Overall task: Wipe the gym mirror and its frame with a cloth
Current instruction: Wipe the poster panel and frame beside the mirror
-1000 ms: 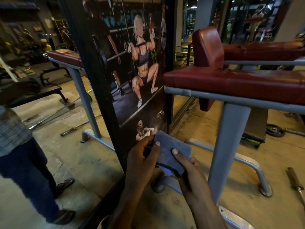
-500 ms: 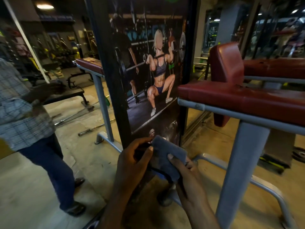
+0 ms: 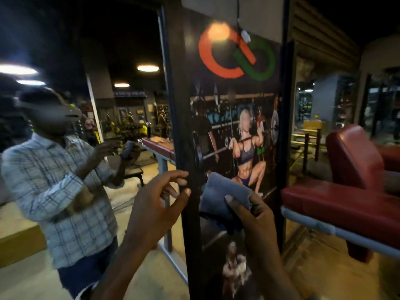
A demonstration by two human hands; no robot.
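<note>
While the right hand (image 3: 257,224) clamps its fingers on the cloth (image 3: 225,191), held up at the poster panel (image 3: 238,94), the left hand (image 3: 151,211) has fingers loosely curled, apart, with tips at the dark frame (image 3: 180,126). Mirror (image 3: 129,118) sits left of them. No wiped streaks show, so most wiping probably remains.

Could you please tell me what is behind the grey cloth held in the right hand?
Behind the cloth, gripped by the right hand, stands the poster panel. The squatting lifter's upper body shows above it; the strip of picture directly behind the cloth is covered.
</note>
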